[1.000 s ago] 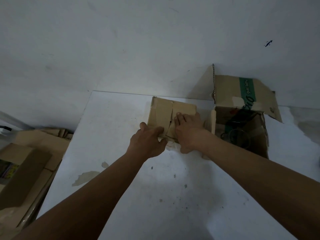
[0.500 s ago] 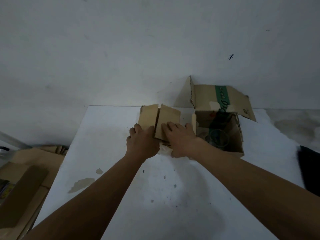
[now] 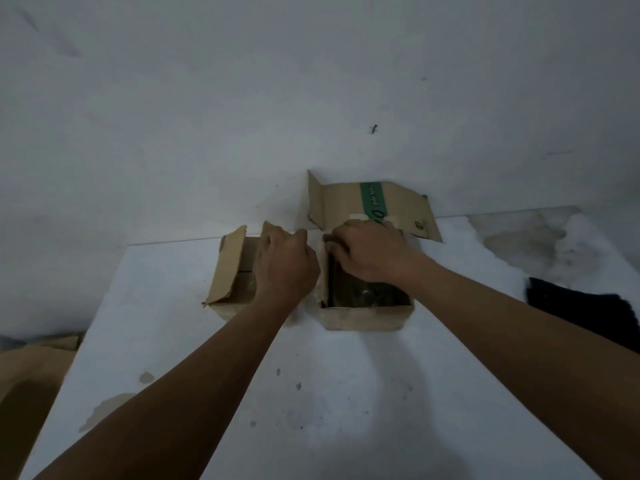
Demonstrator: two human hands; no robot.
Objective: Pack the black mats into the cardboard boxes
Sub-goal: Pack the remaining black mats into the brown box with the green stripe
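Cardboard boxes stand side by side at the far edge of our white table (image 3: 346,393), against the wall (image 3: 207,116). Our left hand (image 3: 284,268) is over the left box (image 3: 228,271), fingers curled round its upright flap (image 3: 272,232). Our right hand (image 3: 367,254) reaches into the open right box (image 3: 363,317), fingers bent down at its left wall; we cannot tell what they hold. Inside lies something dark, too dim to name. One black mat (image 3: 581,306) lies on the table, well right of both boxes.
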